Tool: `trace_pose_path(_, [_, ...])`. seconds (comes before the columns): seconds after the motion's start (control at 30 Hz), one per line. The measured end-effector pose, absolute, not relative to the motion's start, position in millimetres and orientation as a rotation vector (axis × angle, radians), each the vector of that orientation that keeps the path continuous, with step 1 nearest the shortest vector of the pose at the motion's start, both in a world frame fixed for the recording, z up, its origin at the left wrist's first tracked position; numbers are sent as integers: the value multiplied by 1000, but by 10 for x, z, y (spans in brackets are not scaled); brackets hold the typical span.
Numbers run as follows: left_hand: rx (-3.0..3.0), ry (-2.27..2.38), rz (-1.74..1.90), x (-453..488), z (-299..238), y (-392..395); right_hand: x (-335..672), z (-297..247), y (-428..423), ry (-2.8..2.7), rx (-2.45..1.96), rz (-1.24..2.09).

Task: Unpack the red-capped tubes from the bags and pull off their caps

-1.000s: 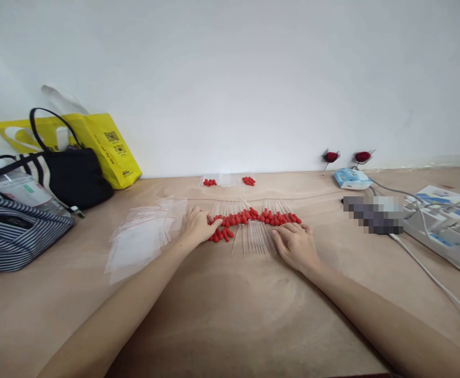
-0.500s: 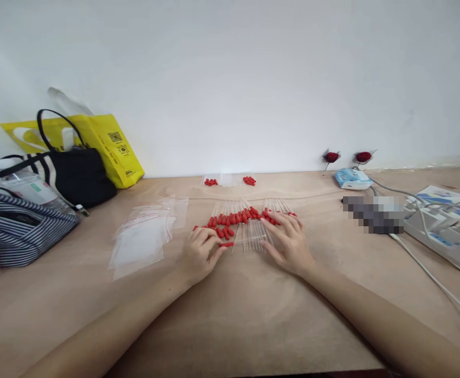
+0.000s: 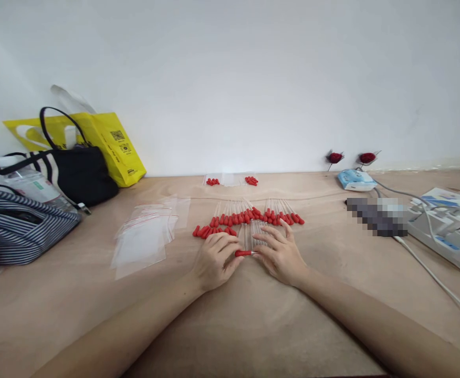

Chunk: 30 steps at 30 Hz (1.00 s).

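My left hand (image 3: 216, 261) pinches a red rubber dropper bulb (image 3: 242, 253), its tip pointing right. My right hand (image 3: 283, 257) is closed on a thin clear glass tube, mostly hidden by the fingers, whose end meets the bulb. Just beyond my fingers lie bare glass tubes (image 3: 258, 227) side by side, partly covered by my right hand. Loose red bulbs (image 3: 203, 231) lie by my left fingertips. Behind these, assembled droppers (image 3: 236, 217) form a row, red bulbs toward me and glass stems away.
Clear zip bags (image 3: 141, 244) are fanned out at left. Two filled bags (image 3: 232, 179) lie near the wall. Farther left stand a striped pouch (image 3: 25, 231), black bag (image 3: 84, 178) and yellow bag (image 3: 115, 152). At right are a tissue pack (image 3: 356, 180), power strip (image 3: 442, 231) and cables.
Both hands have come closer together and toward me. The bulb in my left hand has moved right and now meets the glass tube in my right hand.
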<state>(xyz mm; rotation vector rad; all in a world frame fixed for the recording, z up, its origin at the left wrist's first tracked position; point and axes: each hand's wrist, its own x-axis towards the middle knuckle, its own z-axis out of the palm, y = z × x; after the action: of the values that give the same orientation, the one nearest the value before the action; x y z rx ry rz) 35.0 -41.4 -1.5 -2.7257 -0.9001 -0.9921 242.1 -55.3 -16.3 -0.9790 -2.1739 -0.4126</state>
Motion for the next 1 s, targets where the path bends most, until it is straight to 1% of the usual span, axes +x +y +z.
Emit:
trace_pose_path(0.17, [-2783, -788, -916, 399, -62, -378, 2378, -153, -583, -2157, -904, -497])
trace_pose_path(0.47, [-2749, -800, -994, 404, -8, -444, 2422, -208, -612, -2144, -793, -567])
trace_pose_path(1.0, [-2755, -756, -1000, 407, -12, -486, 2423, -158, -644, -2120, -760, -506])
